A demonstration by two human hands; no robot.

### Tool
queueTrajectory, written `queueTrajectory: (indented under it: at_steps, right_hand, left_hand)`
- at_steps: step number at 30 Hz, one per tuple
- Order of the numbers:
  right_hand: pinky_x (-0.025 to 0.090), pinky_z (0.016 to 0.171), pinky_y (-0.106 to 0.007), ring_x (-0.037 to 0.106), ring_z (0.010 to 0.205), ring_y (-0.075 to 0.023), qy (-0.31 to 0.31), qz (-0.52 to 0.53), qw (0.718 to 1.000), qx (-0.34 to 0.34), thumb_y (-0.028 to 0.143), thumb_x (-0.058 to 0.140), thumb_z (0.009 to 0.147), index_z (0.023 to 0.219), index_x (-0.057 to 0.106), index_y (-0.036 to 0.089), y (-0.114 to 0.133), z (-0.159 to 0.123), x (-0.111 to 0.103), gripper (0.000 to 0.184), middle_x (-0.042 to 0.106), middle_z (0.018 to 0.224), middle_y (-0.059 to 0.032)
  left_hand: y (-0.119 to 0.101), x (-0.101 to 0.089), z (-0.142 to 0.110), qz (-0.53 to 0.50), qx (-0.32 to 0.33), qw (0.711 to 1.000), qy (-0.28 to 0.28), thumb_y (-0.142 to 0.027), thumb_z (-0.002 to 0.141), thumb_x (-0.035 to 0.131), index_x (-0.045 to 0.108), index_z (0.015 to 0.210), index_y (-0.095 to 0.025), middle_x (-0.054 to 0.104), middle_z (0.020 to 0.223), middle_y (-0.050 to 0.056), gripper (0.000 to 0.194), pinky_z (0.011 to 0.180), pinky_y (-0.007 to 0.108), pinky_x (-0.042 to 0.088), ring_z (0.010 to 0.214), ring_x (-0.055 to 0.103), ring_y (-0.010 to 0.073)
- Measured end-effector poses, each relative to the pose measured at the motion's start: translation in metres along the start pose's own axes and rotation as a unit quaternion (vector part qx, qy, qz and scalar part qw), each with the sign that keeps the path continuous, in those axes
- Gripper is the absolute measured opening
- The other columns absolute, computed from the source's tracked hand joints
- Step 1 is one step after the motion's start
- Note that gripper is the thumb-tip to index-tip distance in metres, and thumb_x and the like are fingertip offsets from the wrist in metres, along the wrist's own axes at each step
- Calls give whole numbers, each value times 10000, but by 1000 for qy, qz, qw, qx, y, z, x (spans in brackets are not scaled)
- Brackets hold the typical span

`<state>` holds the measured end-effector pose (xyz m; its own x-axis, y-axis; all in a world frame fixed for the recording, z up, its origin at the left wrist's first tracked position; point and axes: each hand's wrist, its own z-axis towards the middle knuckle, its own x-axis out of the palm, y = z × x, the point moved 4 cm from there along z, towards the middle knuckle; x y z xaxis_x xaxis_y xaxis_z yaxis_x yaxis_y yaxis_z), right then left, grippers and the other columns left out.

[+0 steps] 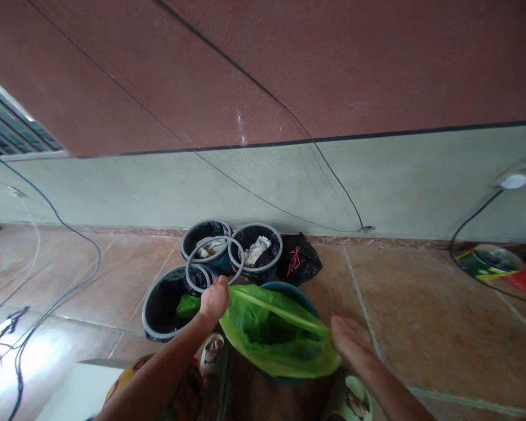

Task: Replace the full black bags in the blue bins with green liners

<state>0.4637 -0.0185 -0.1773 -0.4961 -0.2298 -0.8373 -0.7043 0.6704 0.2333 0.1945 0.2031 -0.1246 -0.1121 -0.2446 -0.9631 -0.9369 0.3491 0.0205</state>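
A green plastic bag (298,365) is spread by both hands over a blue bin (304,297), its mouth part open. My left hand (214,301) is closed on the bag's left edge. A thin grey ring (242,257) rises from that same hand, apparently gripped with the bag. On the opposite side, my right hand (350,334) is closed around the bag's right edge. Most of the blue bin is hidden beneath the bag.
Several black-lined bins stand by the wall: one with a bit of green plastic (187,306), two with crumpled white waste (256,251). A tied black bag (304,263) sits beside them. Cables (61,219) cross the tiles; a green-and-yellow container (486,263) is at right.
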Motion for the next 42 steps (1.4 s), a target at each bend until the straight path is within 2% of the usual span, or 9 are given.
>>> queueTrajectory:
  at_steps: [5, 11, 16, 19, 22, 25, 29, 34, 42]
  right_hand:
    - [452, 898, -326, 626, 1104, -243, 50, -45, 998, -3, 162, 451, 836, 1052, 717, 163, 3, -10, -6, 343, 688, 1138, -160]
    - [378, 988, -320, 582, 1136, -218, -13, 35, 986, -160, 139, 495, 804, 1229, 594, 197, 60, -10, -28, 440, 646, 1225, -92]
    - [370, 1003, -360, 533, 1164, -275, 21, 40, 964, -261, 250, 597, 772, 1203, 608, 137, 91, -13, 2, 445, 631, 1199, -128]
    - [367, 994, -428, 516, 1186, -335, 39, -7, 976, -214, 215, 639, 733, 1203, 614, 110, 86, -8, 28, 482, 624, 1208, -172]
    - [407, 915, -393, 589, 1088, -317, 46, -33, 985, -161, 148, 587, 762, 1030, 695, 125, 76, 4, 37, 289, 689, 1052, -173]
    - [433, 803, -299, 650, 940, -238, 34, 11, 988, -147, 172, 485, 848, 914, 708, 154, 70, 17, 25, 233, 719, 925, -122]
    - [435, 700, -234, 662, 839, -181, -11, 143, 985, -95, 296, 351, 946, 910, 703, 146, 57, 33, 2, 385, 728, 887, -91]
    - [425, 708, -261, 659, 844, -215, -9, 13, 998, -53, 330, 316, 963, 816, 715, 116, 44, 43, 2, 476, 722, 893, -151]
    - [428, 804, -259, 657, 963, -206, -62, 28, 996, -51, 311, 421, 927, 1162, 648, 190, 50, 49, 1, 348, 726, 1002, -96]
  left_hand:
    - [-13, 10, -16, -33, 63, 997, 9, -157, 892, 381, 528, 1085, -178, 685, 984, 82, 243, 774, 292, 459, 926, 664, 209]
    - [-47, 22, -29, -127, 174, 977, -2, -199, 903, 408, 631, 1026, -229, 653, 1015, 47, 256, 833, 263, 434, 956, 624, 174]
    - [-56, 18, -25, -208, 184, 960, -46, -223, 912, 426, 647, 865, -200, 618, 883, 39, 227, 791, 238, 420, 864, 592, 148]
    - [-55, 19, -18, -244, 167, 954, -40, -211, 915, 416, 607, 736, -177, 596, 785, 23, 264, 719, 215, 402, 772, 570, 124]
    - [-48, 27, -9, -239, 134, 962, -9, -211, 917, 410, 593, 707, -171, 594, 724, 10, 282, 665, 211, 379, 711, 556, 115]
    - [-38, 36, -1, -199, 106, 974, 23, -216, 913, 424, 619, 755, -170, 629, 749, 22, 255, 672, 224, 379, 727, 583, 129]
    - [-29, 42, 5, -159, 105, 981, 47, -160, 887, 414, 660, 868, -181, 686, 889, 58, 248, 769, 251, 415, 871, 633, 172]
    - [-29, 46, 5, -136, 127, 979, 87, -99, 810, 454, 674, 1000, -181, 701, 997, 80, 302, 843, 276, 440, 965, 642, 203]
    - [-41, 42, 12, -201, 96, 974, 47, -233, 851, 538, 695, 1045, -207, 698, 1042, 67, 251, 840, 265, 442, 946, 633, 186]
